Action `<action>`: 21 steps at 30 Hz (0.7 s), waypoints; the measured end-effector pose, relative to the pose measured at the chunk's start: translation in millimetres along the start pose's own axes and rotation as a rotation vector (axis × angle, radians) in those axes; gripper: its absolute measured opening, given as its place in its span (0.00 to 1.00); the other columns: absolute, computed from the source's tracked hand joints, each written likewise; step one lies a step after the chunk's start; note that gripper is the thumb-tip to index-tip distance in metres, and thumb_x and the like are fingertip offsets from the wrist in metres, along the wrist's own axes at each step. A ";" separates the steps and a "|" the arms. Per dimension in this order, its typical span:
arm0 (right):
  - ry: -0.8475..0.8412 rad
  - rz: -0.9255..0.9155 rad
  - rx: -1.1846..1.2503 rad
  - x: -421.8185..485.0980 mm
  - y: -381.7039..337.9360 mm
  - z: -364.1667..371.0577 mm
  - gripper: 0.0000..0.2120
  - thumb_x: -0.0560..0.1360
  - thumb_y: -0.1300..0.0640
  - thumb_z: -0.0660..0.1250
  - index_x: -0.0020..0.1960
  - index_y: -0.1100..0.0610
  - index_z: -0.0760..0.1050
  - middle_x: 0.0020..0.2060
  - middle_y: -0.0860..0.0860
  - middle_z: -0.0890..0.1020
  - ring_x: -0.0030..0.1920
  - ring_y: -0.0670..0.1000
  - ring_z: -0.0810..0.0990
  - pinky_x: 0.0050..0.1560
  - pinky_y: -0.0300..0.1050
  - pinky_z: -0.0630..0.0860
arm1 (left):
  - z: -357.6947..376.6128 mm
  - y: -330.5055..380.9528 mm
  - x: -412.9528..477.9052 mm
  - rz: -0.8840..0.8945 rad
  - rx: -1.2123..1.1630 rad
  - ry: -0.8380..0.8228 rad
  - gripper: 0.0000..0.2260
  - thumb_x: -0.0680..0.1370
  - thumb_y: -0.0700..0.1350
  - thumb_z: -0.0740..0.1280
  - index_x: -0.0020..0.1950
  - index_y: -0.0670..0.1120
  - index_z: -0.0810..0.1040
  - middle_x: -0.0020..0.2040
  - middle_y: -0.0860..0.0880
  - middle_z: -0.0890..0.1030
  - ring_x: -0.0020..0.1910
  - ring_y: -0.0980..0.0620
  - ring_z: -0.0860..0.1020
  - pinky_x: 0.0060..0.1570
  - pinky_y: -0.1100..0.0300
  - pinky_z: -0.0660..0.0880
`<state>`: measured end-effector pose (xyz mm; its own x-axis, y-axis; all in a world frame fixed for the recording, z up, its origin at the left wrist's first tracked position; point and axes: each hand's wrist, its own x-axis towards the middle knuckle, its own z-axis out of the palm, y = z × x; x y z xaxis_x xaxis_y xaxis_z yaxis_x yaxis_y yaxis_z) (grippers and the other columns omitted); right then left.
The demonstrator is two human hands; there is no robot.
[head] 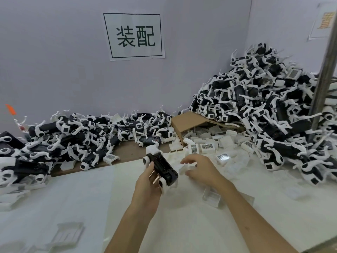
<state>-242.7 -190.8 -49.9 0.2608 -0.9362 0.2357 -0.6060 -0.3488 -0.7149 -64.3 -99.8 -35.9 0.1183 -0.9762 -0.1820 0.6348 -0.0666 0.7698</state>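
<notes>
My left hand grips a black and white toy robot dog body and holds it just above the white table top. The body lies on its back with its white head end pointing away from me. My right hand hovers to its right with fingers spread and relaxed, over small white plastic parts. I cannot tell whether the fingertips touch one of them.
Large heaps of black and white robot dogs lie at the back left and at the right. A tipped cardboard box spills white cover pieces. A clear tray sits near my right forearm. A metal pole stands at the right.
</notes>
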 end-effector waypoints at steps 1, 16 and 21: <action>0.019 -0.018 -0.017 1.1 -0.1 -0.3 0.17 0.71 0.63 0.73 0.56 0.47 0.80 0.57 0.43 0.78 0.58 0.42 0.74 0.59 0.36 0.69 | -0.9 0.1 0.7 -0.007 -0.016 -0.005 0.15 0.83 0.47 0.63 0.69 0.48 0.77 0.56 0.45 0.82 0.57 0.43 0.80 0.61 0.48 0.72; -0.076 0.200 0.649 1.6 -13.5 -10.1 0.15 0.84 0.55 0.56 0.55 0.54 0.82 0.48 0.56 0.85 0.43 0.54 0.85 0.38 0.43 0.80 | 2.3 -7.8 -0.1 -0.068 -0.089 0.087 0.12 0.78 0.48 0.64 0.51 0.41 0.80 0.43 0.46 0.79 0.49 0.44 0.75 0.44 0.54 0.73; -0.187 0.219 0.811 -1.4 -18.9 -9.9 0.18 0.85 0.54 0.52 0.61 0.60 0.78 0.46 0.58 0.87 0.37 0.53 0.83 0.35 0.43 0.74 | 3.9 -7.6 -2.1 -0.073 -0.068 0.074 0.14 0.79 0.48 0.63 0.56 0.41 0.80 0.43 0.46 0.80 0.50 0.44 0.75 0.43 0.54 0.73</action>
<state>-239.1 -183.3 -30.2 0.3632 -0.9314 -0.0235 0.0486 0.0441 -0.9978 -72.4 -98.0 -39.0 0.1247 -0.9512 -0.2823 0.6937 -0.1199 0.7102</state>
